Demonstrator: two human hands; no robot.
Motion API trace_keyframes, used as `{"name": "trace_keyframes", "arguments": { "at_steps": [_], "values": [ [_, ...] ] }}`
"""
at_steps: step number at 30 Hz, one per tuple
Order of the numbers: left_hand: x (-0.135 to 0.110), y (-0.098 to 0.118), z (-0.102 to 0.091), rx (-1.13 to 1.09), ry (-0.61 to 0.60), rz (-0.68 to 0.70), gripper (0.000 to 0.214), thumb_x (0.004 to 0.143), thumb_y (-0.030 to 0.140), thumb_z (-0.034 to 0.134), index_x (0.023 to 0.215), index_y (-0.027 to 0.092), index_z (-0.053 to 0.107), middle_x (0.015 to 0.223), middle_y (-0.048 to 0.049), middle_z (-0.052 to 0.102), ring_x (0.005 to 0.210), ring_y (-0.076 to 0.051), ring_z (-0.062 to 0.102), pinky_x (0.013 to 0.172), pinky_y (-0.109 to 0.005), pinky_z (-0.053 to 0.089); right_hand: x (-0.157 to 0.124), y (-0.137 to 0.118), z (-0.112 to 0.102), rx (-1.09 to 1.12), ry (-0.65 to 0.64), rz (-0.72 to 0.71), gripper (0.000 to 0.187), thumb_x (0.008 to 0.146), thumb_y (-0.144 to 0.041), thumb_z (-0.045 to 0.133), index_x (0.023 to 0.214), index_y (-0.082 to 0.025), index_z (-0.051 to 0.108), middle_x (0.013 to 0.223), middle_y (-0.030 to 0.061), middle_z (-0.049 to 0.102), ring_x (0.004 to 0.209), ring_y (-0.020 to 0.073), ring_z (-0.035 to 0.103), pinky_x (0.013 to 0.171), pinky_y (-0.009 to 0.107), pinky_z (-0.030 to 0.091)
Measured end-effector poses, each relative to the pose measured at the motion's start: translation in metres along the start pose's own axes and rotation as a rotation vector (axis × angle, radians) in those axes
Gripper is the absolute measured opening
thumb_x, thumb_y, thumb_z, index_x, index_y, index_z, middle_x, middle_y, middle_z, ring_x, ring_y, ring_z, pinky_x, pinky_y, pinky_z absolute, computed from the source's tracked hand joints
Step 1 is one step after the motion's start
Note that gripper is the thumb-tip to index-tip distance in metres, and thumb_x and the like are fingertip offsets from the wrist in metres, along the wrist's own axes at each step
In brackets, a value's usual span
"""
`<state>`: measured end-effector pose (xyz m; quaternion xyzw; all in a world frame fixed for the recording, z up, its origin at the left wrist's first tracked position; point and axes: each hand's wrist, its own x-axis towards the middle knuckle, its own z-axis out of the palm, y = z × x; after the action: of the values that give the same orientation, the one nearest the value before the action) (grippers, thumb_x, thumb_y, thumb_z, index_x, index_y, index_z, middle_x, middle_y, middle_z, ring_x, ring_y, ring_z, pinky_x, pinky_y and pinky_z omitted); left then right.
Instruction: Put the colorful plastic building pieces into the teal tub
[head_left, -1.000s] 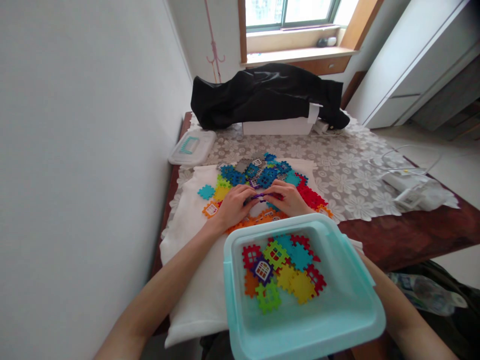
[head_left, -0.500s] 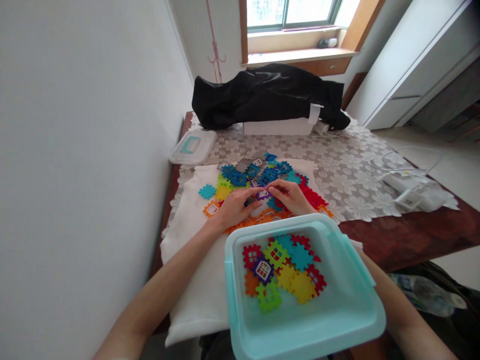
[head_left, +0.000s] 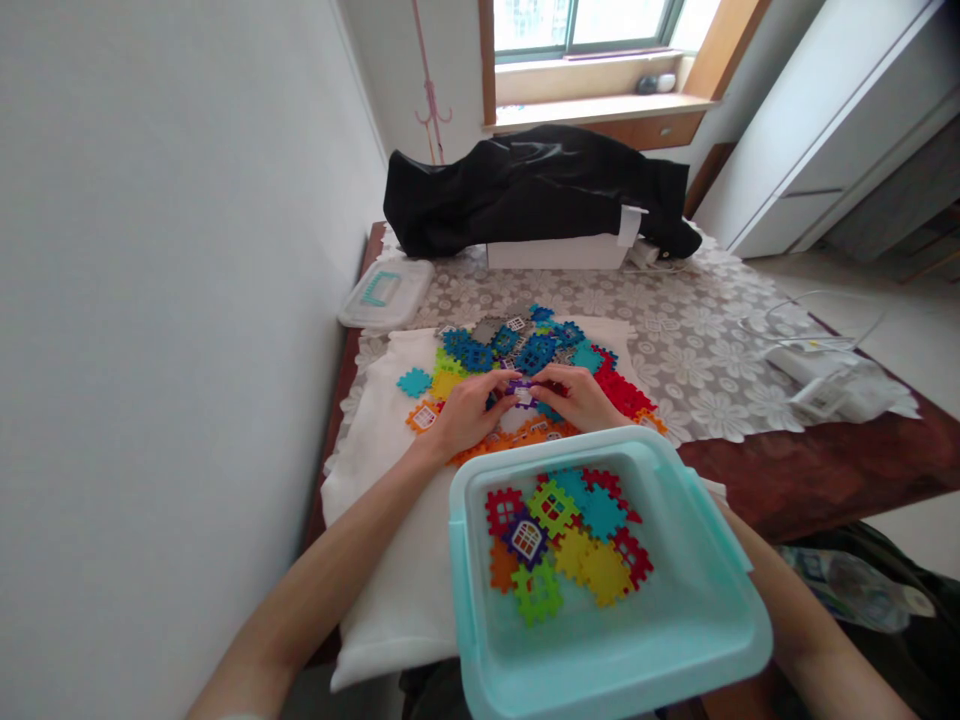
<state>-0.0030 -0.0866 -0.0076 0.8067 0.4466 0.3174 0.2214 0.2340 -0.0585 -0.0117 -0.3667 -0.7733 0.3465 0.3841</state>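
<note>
We are holding one purple piece with a white window insert just over the middle of the loose pile, our left hand pinching its left edge and our right hand pinching the opposite edge, probably because two-sided fingertip support is keeping so small a part steady. Around it, toothed pieces are lying grouped by colour, seemingly to make each easy to find: the blue pieces behind, the red pieces to the right, the orange pieces in front, all overlapping too much for us to count. One light-blue piece is lying apart at left. Nearer us, one teal tub is holding two yellow, two green, two light-blue, one purple, one orange and at least three red pieces. One white cloth is lying under the pile, perhaps protecting the surface. Beyond, one clear lid is resting at left, and one black cover is draping over a white box.
</note>
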Motion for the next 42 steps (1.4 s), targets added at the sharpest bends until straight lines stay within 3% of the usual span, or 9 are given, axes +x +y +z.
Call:
{"name": "trace_keyframes", "arguments": {
  "at_steps": [4, 11, 13, 16, 24, 29, 34, 38, 42],
  "values": [
    [0.001, -0.002, 0.001, 0.018, 0.021, 0.004, 0.034, 0.105, 0.038, 0.057, 0.136, 0.025, 0.066, 0.115, -0.0059, 0.077, 0.104, -0.020, 0.072, 0.098, -0.036, 0.057, 0.001, -0.003, -0.003, 0.063, 0.071, 0.054, 0.037, 0.095, -0.053, 0.068, 0.085, -0.019, 0.077, 0.076, 0.0041, 0.071, 0.069, 0.0171, 0.060, 0.064, 0.030, 0.046],
    [0.004, -0.003, 0.001, 0.206, -0.067, 0.043, 0.029, 0.099, 0.037, 0.066, 0.124, 0.024, 0.072, 0.127, -0.0082, 0.075, 0.125, -0.027, 0.064, 0.114, -0.049, 0.048, 0.001, -0.007, -0.014, 0.585, 0.228, 0.265, 0.046, 0.077, -0.064, 0.084, 0.085, -0.021, 0.069, 0.069, -0.0007, 0.065, 0.061, 0.0146, 0.057, 0.059, 0.027, 0.049],
    [0.004, -0.003, 0.001, 0.218, -0.089, 0.063, 0.030, 0.096, 0.036, 0.070, 0.124, 0.026, 0.073, 0.130, -0.0069, 0.074, 0.127, -0.027, 0.062, 0.116, -0.050, 0.046, -0.002, -0.010, -0.019, 0.715, 0.162, 0.288, 0.050, 0.072, -0.066, 0.088, 0.080, -0.022, 0.066, 0.065, -0.0015, 0.061, 0.058, 0.0139, 0.054, 0.057, 0.027, 0.047],
    [0.003, -0.002, 0.000, 0.232, -0.102, 0.065, 0.035, 0.091, 0.037, 0.074, 0.124, 0.027, 0.074, 0.134, -0.0070, 0.073, 0.130, -0.029, 0.061, 0.117, -0.051, 0.046, -0.008, -0.012, -0.024, 0.849, -0.050, 0.295, 0.053, 0.070, -0.067, 0.089, 0.070, -0.021, 0.061, 0.065, -0.0003, 0.061, 0.058, 0.0142, 0.054, 0.056, 0.028, 0.047],
    [0.003, -0.001, 0.001, 0.240, -0.102, 0.042, 0.037, 0.088, 0.032, 0.076, 0.124, 0.025, 0.075, 0.132, -0.0064, 0.074, 0.131, -0.029, 0.059, 0.118, -0.051, 0.046, -0.010, -0.021, -0.026, 0.913, -0.526, 0.078, 0.039, 0.080, -0.053, 0.088, 0.069, -0.019, 0.070, 0.070, 0.0004, 0.061, 0.067, 0.0143, 0.057, 0.065, 0.028, 0.047],
    [0.003, 0.000, 0.001, 0.243, -0.102, 0.032, 0.033, 0.090, 0.028, 0.072, 0.123, 0.025, 0.075, 0.129, -0.0059, 0.076, 0.129, -0.029, 0.060, 0.116, -0.050, 0.048, -0.008, -0.033, -0.031, 0.901, -0.590, 0.083, 0.037, 0.081, -0.053, 0.086, 0.073, -0.019, 0.075, 0.070, -0.0008, 0.057, 0.065, 0.0123, 0.054, 0.062, 0.026, 0.046],
    [0.003, 0.000, 0.001, 0.254, -0.103, 0.037, 0.032, 0.091, 0.030, 0.072, 0.123, 0.023, 0.074, 0.125, -0.0058, 0.076, 0.126, -0.029, 0.059, 0.114, -0.049, 0.049, -0.010, -0.026, -0.031, 0.886, -0.642, 0.053, 0.036, 0.084, -0.055, 0.083, 0.084, -0.019, 0.082, 0.071, -0.0011, 0.057, 0.064, 0.0115, 0.053, 0.061, 0.025, 0.043],
    [0.003, 0.001, 0.001, 0.267, -0.097, 0.029, 0.026, 0.094, 0.029, 0.069, 0.118, 0.023, 0.075, 0.115, -0.0057, 0.078, 0.119, -0.029, 0.060, 0.110, -0.047, 0.050, -0.011, -0.020, -0.029, 0.859, -0.594, 0.013, 0.044, 0.091, -0.060, 0.074, 0.094, -0.017, 0.084, 0.075, 0.0024, 0.062, 0.070, 0.0136, 0.056, 0.066, 0.027, 0.044],
    [0.004, -0.001, 0.000, 0.256, -0.101, 0.037, 0.022, 0.095, 0.025, 0.067, 0.115, 0.023, 0.076, 0.111, -0.0049, 0.078, 0.115, -0.027, 0.061, 0.106, -0.046, 0.051, -0.007, -0.014, -0.022, 0.659, -0.315, 0.133, 0.046, 0.094, -0.062, 0.070, 0.094, -0.017, 0.082, 0.072, 0.0021, 0.062, 0.068, 0.0143, 0.054, 0.065, 0.028, 0.042]
  ]
}}
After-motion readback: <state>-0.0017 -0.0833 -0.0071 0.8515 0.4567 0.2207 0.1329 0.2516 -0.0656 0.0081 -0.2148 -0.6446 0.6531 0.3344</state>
